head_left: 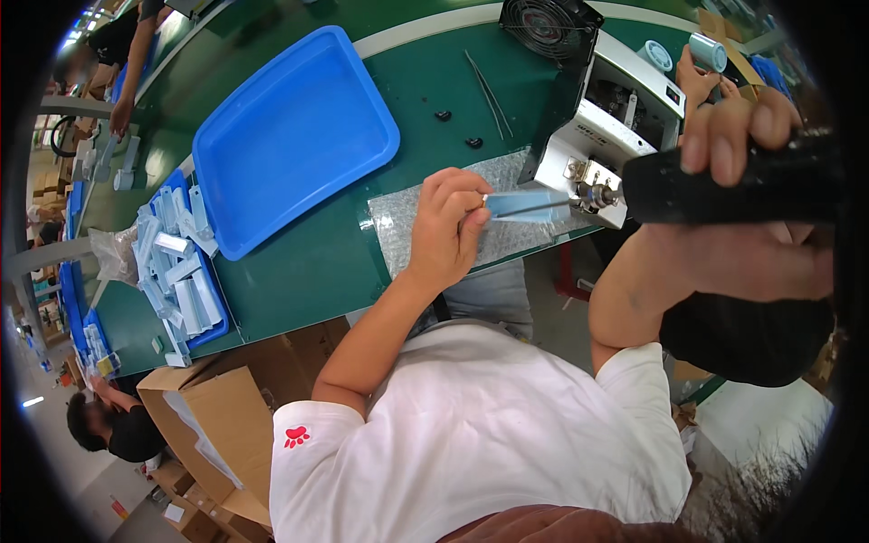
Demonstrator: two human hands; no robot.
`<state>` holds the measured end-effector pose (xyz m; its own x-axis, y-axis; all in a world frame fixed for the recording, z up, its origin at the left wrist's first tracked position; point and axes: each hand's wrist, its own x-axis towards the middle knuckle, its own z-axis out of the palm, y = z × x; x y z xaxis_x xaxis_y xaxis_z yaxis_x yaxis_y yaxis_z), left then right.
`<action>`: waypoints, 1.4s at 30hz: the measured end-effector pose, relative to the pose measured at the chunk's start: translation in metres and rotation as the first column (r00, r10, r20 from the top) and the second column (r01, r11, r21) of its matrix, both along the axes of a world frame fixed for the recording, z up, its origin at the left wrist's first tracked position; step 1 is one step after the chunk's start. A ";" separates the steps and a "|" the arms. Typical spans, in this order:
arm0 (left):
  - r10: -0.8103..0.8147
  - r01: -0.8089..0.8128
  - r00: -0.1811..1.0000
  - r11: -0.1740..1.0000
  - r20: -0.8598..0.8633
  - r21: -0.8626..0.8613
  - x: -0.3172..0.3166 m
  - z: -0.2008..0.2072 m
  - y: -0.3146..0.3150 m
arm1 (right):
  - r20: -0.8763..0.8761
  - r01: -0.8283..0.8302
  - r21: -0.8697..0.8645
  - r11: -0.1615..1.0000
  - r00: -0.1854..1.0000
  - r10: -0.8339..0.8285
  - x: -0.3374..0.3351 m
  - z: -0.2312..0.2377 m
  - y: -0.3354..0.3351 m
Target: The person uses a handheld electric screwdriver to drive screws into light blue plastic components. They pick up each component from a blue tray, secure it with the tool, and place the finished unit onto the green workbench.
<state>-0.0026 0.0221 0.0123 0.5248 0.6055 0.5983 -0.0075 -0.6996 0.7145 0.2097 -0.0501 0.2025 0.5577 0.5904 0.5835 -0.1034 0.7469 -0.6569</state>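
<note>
My left hand [446, 231] pinches one end of a light blue plastic part [534, 204] above the front edge of the bench. My right hand [738, 145], close to the camera, is wrapped round the black body of an electric screwdriver [670, 187]. Its long thin bit points left and reaches across the blue part toward my left fingers. Whether the tip touches a screw is too small to tell. Just behind the screwdriver's nose stands a white and black screw feeder [593, 145]. Under the part lies a sheet of bubble wrap [403, 226].
A large blue tray [299, 136] lies on the green bench [299, 285]. To its left, a smaller blue tray [220, 331] is heaped with light blue parts. Tweezers [489, 95], black bits [473, 142] and a fan [548, 27] are farther back. A co-worker's hands [699, 83] hold a blue cylinder [708, 52].
</note>
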 end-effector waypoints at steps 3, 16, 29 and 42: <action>-0.014 0.014 1.000 1.000 0.014 -0.025 0.001 -0.001 -0.003 | 0.010 0.035 -0.016 0.999 0.999 -0.035 0.000 -0.005 0.007; 0.080 -0.077 0.996 0.993 0.033 -0.095 0.007 -0.012 -0.011 | 0.050 0.105 0.019 0.994 0.993 -0.106 -0.019 -0.033 0.010; 0.032 -0.021 0.994 0.994 0.102 -0.109 0.006 -0.019 -0.010 | 0.111 -0.060 0.064 0.996 0.992 0.053 -0.031 -0.046 0.022; 0.067 -0.050 0.995 0.977 0.076 -0.209 0.005 -0.017 -0.013 | -0.050 -0.037 0.092 0.995 0.998 0.042 -0.050 -0.050 0.007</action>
